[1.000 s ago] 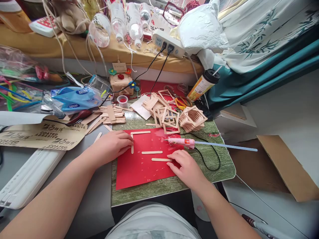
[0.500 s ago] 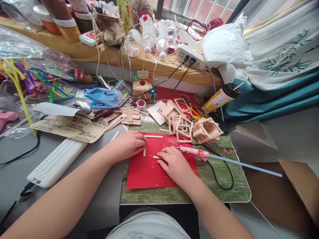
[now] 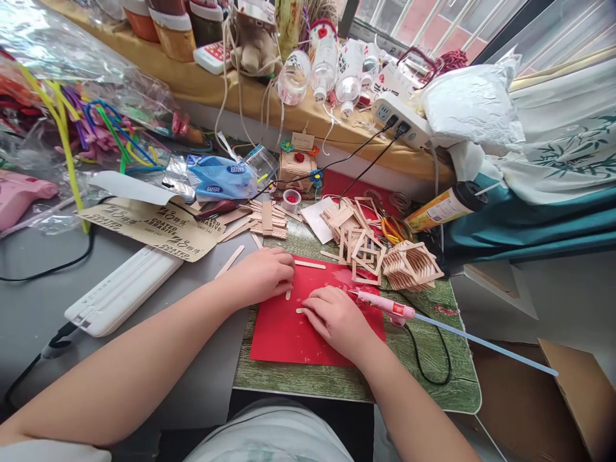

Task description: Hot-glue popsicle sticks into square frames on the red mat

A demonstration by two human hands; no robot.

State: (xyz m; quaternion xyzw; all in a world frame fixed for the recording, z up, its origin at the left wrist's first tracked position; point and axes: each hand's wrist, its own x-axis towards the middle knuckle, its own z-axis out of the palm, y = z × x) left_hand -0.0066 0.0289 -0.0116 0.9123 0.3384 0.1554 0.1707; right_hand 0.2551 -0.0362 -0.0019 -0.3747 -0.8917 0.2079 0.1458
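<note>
A red sheet (image 3: 283, 340) lies on the green wood-grain board. My left hand (image 3: 269, 276) is at its upper left, fingers closed on a wooden craft stick (image 3: 288, 295) whose lower end shows below the fingertips. Another craft stick (image 3: 310, 264) lies crosswise along the top of the sheet, just beyond that hand. My right hand (image 3: 337, 317) rests on the sheet with bent fingers over a third craft stick (image 3: 300, 310); only its left tip shows. A pink glue gun (image 3: 385, 303) with a long glue stick lies right beside my right hand.
Stacked stick frames (image 3: 412, 266) and loose square frames (image 3: 368, 253) lie behind the sheet. A pile of craft sticks (image 3: 267, 219) is at the back left, near sandpaper (image 3: 154, 228) and a white power strip (image 3: 122, 292). A drink cup (image 3: 445, 204) leans at the back right.
The head view has tilted and shifted, so the scene sits further right. Both hands stay at their sticks; less of each held stick shows now.
</note>
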